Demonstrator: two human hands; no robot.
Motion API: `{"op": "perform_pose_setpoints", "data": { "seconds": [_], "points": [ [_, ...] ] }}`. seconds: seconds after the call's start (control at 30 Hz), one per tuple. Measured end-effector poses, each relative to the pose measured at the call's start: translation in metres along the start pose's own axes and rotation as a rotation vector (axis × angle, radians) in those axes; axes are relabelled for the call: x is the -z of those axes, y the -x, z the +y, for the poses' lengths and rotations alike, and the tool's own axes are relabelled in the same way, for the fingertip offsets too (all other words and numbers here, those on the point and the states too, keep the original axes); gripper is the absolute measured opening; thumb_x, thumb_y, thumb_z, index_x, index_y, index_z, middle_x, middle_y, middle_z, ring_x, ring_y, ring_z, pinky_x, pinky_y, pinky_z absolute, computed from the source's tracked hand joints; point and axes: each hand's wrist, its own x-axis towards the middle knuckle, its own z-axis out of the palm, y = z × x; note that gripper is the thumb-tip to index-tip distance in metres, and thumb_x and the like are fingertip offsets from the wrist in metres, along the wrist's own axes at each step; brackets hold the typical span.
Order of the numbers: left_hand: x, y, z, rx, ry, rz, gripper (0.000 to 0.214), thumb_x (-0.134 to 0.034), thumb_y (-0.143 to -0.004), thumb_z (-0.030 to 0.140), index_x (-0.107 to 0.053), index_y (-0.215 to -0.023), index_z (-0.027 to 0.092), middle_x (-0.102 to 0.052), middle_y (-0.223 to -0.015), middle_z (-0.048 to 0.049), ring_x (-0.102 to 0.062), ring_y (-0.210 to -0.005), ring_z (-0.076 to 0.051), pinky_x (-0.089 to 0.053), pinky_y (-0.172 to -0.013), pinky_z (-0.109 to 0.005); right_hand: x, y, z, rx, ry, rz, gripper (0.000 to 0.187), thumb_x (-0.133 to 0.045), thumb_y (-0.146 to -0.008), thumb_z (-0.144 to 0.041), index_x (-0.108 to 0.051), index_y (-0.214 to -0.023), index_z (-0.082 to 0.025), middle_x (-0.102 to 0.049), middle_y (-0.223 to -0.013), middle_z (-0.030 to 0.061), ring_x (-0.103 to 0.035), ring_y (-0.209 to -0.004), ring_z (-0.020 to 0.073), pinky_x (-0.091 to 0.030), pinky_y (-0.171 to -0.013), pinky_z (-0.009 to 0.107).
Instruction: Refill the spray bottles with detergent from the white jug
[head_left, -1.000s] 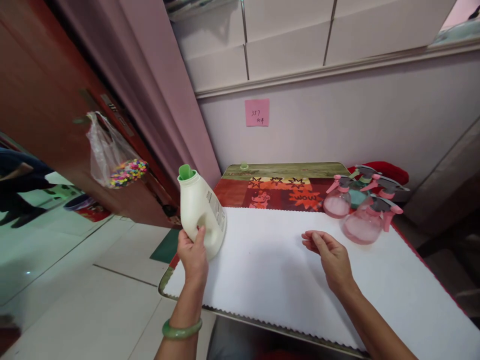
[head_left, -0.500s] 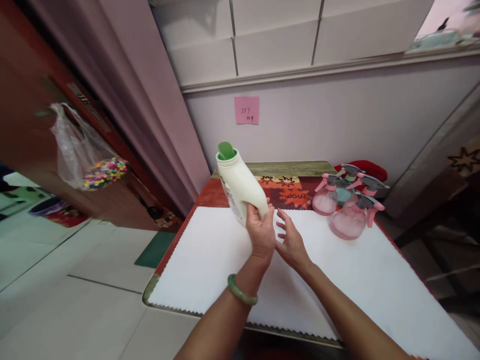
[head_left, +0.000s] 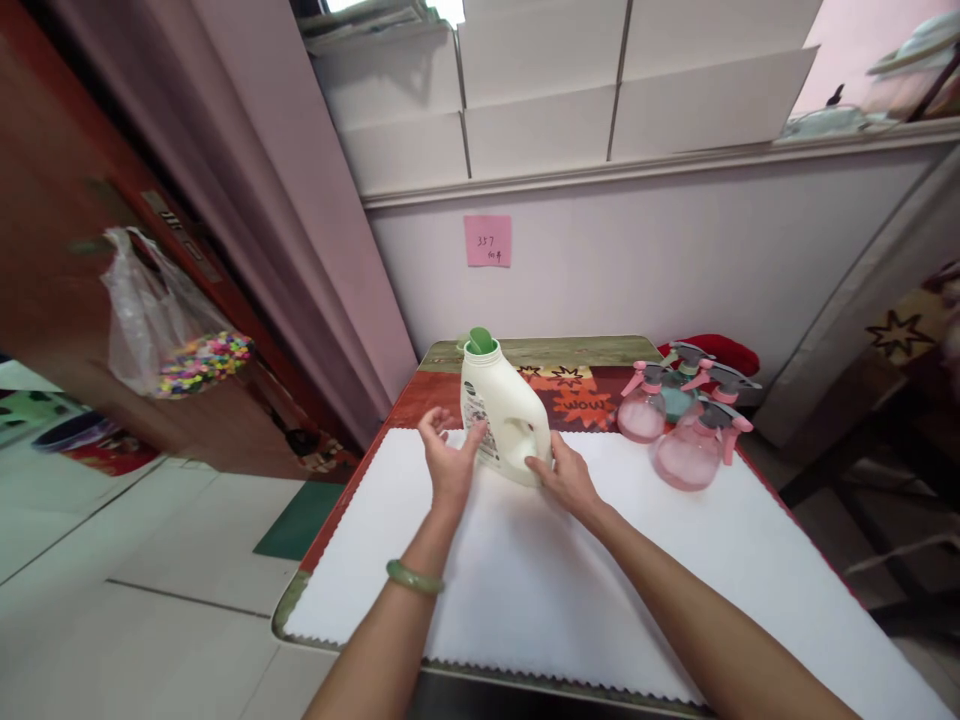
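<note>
A cream detergent bottle (head_left: 504,412) with a green pouring spout and no cap on its neck stands near the middle of the table, over the white mat. My right hand (head_left: 568,474) is closed on the lower back of it, by the handle, the thumb lying in front. On the label side, my left hand (head_left: 448,458) has its fingers apart and curved, and the thumb reaches close to the label. Whether that thumb touches the bottle I cannot tell. A green bangle (head_left: 415,577) circles my left wrist.
Several spray bottles (head_left: 688,455) with pink liquid, and one greenish, stand at the right back. The white mat (head_left: 600,610) covers much of the table. A pink note (head_left: 488,241) is on the wall. A plastic bag of colourful bits (head_left: 202,362) hangs at the door.
My left hand has let go of the bottle's handle and moved to its label side. My right hand has taken hold at the back. The bottle is lower and more upright.
</note>
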Motion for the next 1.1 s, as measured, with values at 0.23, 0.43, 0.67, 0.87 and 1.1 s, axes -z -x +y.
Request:
{"op": "perform_pose_setpoints", "data": {
  "seconds": [0.23, 0.43, 0.67, 0.87, 1.1],
  "points": [
    [0.008, -0.042, -0.020, 0.012, 0.002, -0.154, 0.111, -0.095, -0.055, 0.042, -0.035, -0.147, 0.025, -0.044, -0.152, -0.0204, -0.045, -0.142, -0.035, -0.037, -0.114, -0.049, -0.005, -0.043, -0.004, 0.049, -0.005, -0.051, 0.031, -0.051, -0.091, -0.043, -0.052, -0.116, -0.023, -0.069, -0.087, 0.0031, -0.065, -0.078, 0.0240, -0.044, -0.069, 0.030],
    [0.006, -0.023, -0.040, -0.011, -0.098, -0.094, 0.092, -0.091, -0.060, 0.038, -0.043, -0.137, 0.023, -0.054, -0.136, -0.0147, -0.053, -0.129, -0.031, -0.038, -0.113, -0.051, -0.016, -0.053, -0.002, 0.012, 0.049, -0.108, 0.042, -0.056, -0.091, -0.035, -0.051, -0.130, -0.020, -0.073, -0.112, 0.0127, -0.068, -0.097, 0.0300, -0.045, -0.076, 0.033],
    [-0.003, -0.015, -0.033, 0.015, -0.210, -0.022, 0.087, -0.089, -0.061, 0.039, -0.042, -0.132, 0.022, -0.053, -0.129, -0.0142, -0.050, -0.130, -0.034, -0.036, -0.113, -0.057, -0.018, -0.052, 0.001, -0.043, -0.006, -0.062, 0.061, -0.056, -0.094, -0.034, -0.039, -0.151, -0.024, -0.068, -0.132, 0.0124, -0.066, -0.116, 0.0306, -0.048, -0.094, 0.041],
    [0.011, 0.001, -0.013, 0.023, -0.248, 0.046, 0.090, -0.086, -0.063, 0.039, -0.038, -0.136, 0.019, -0.041, -0.145, -0.0213, -0.031, -0.145, -0.042, -0.019, -0.119, -0.063, 0.000, -0.025, 0.003, -0.058, -0.110, 0.045, 0.053, -0.066, -0.085, -0.036, -0.057, -0.134, -0.018, -0.069, -0.130, 0.0160, -0.067, -0.115, 0.0296, -0.051, -0.097, 0.043],
    [-0.015, 0.051, 0.030, -0.011, -0.089, -0.260, 0.026, -0.075, -0.075, 0.044, -0.066, -0.089, 0.024, -0.068, -0.094, -0.0070, -0.064, -0.100, -0.028, -0.050, -0.092, -0.041, 0.031, 0.020, -0.018, -0.062, -0.258, 0.080, 0.018, -0.061, -0.086, -0.040, -0.067, -0.081, -0.023, -0.070, -0.069, 0.0002, -0.070, -0.070, 0.0203, -0.051, -0.069, 0.031]
  ]
}}
